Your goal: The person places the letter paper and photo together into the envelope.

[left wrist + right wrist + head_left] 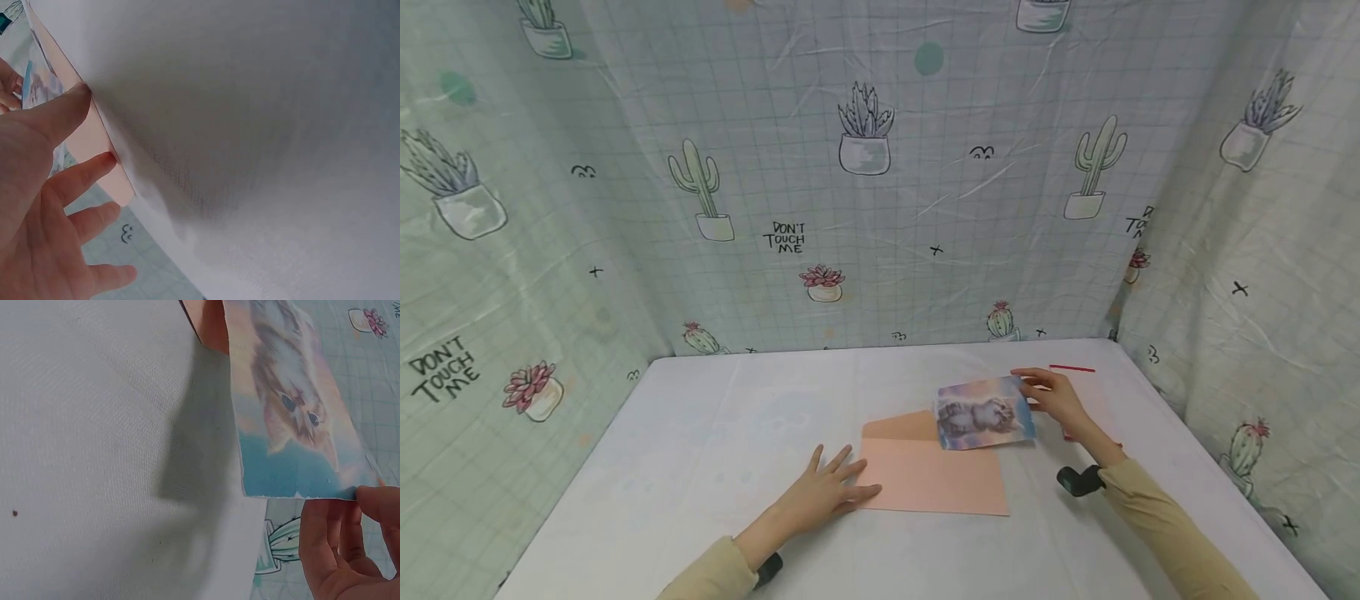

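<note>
A peach envelope [932,479] lies on the white table with its flap [898,427] folded open at the far side. My left hand [823,492] rests at the envelope's left edge, fingers spread; in the left wrist view the thumb and forefinger [103,164] touch that edge. My right hand [1056,400] pinches one short end of a picture card [981,414] with a kitten on it. The card overlaps the envelope's far right part in the head view. The right wrist view shows the card [290,412] raised, its shadow on the table, thumb on its corner.
Beyond the right hand lies a pale pink sheet [1093,396] with a red strip [1072,367] along its far edge, partly hidden by the hand and arm. A cactus-print curtain [880,208] hangs behind the table [730,417] and along both sides.
</note>
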A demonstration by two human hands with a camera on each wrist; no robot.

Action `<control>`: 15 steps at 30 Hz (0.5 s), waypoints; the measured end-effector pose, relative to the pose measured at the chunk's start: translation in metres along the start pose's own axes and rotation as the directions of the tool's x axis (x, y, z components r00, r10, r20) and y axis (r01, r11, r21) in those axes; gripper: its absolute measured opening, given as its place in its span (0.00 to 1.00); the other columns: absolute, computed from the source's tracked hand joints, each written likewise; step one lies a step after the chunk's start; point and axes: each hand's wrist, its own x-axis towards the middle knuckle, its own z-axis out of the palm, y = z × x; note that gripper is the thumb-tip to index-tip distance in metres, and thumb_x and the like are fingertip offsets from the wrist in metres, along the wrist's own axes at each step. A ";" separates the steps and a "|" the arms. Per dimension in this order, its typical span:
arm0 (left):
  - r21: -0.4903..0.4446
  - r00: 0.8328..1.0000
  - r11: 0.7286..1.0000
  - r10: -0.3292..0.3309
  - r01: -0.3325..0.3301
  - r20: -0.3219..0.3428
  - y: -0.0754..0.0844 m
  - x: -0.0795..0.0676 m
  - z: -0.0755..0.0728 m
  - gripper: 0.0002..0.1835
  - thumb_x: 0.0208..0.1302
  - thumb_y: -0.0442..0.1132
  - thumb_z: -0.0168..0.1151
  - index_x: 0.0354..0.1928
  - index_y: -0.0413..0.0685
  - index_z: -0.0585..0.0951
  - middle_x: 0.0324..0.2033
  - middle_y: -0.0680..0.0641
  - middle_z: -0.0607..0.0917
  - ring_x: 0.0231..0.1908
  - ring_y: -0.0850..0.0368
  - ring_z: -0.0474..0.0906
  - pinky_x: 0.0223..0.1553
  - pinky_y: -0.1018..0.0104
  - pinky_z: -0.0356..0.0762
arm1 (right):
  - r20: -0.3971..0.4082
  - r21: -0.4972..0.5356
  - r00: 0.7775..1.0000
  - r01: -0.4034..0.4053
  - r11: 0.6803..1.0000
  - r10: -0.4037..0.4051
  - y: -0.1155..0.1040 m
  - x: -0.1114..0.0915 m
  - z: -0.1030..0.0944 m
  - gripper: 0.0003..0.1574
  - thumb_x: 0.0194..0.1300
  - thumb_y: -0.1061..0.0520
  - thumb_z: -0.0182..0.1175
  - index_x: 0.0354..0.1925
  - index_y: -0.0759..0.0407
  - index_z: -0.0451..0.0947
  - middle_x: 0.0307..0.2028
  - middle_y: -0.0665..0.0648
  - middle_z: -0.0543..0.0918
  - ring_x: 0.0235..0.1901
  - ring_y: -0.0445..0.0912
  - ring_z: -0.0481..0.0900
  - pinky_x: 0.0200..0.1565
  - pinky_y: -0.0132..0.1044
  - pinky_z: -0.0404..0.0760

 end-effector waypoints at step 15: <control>-0.044 1.000 0.999 -0.010 0.010 -0.005 0.002 -0.001 -0.001 0.20 0.61 0.47 0.52 0.56 0.68 0.72 0.58 0.46 0.72 0.61 0.38 0.62 0.52 0.32 0.58 | -0.039 -0.055 0.990 -0.135 0.989 0.133 -0.007 0.007 0.008 0.22 0.62 0.61 0.54 0.53 0.70 0.68 0.47 0.75 0.73 0.32 0.35 0.77 0.35 0.41 0.81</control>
